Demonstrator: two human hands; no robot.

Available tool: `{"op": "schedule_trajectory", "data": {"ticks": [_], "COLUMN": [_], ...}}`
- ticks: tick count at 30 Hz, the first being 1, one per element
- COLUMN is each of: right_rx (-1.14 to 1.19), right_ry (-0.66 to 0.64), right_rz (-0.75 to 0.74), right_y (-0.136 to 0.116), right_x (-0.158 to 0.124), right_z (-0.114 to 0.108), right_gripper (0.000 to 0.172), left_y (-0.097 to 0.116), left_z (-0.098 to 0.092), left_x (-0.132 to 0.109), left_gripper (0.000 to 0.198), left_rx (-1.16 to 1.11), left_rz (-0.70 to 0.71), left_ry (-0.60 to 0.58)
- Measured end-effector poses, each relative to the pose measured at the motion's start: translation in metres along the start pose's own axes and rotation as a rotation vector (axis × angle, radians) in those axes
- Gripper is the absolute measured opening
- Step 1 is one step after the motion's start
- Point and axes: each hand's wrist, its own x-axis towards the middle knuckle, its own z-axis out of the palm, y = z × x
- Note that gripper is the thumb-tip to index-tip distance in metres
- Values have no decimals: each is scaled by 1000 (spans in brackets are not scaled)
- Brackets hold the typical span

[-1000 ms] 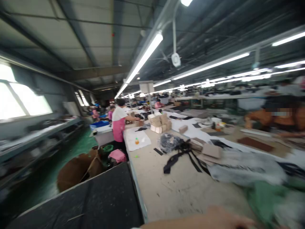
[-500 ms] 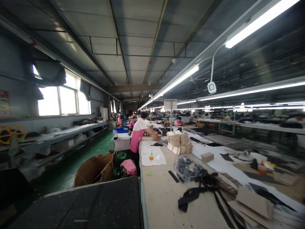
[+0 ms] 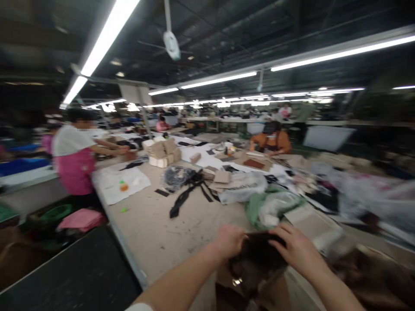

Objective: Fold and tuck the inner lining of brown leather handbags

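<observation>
Low in the head view, both my hands are on a dark brown, glossy leather-like piece with a small shiny metal fitting; it looks like a bag, though blur hides its exact form. My left hand is closed on its upper left edge, the fingers partly hidden. Over the upper right edge, the fingers of my right hand are bent and gripping. Just beyond my right hand lie a green and clear plastic bag and a flat beige-and-white piece. More brown glossy material lies at the lower right.
On the long table are black straps, a plastic-wrapped dark bundle, stacked beige pieces and a small orange bottle. A person in pink and white stands at left; another in orange sits across.
The view has swung right and down from the windows and aisle. My hands and the brown piece, out of sight before, now show at the bottom.
</observation>
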Motion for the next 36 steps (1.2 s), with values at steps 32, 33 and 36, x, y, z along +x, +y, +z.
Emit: {"op": "schedule_trajectory", "data": {"ticks": [32,33,36], "right_rx": [-268,-272,-280], "right_ry": [-204,-202,-195], "right_rz": [271,275,280], "right_y": [-16,-16,-17], "right_x": [1,1,1], "right_z": [-9,-9,-10], "right_gripper": [23,23,24], "left_y": [-4,-5,-8], "left_z": [-1,-3,-12], "left_x": [14,15,20], "left_gripper": [30,29,41], "left_rx": [-19,-60,-217], "left_rz": [83,113,179], "left_ry": [-206,-228,-338]}}
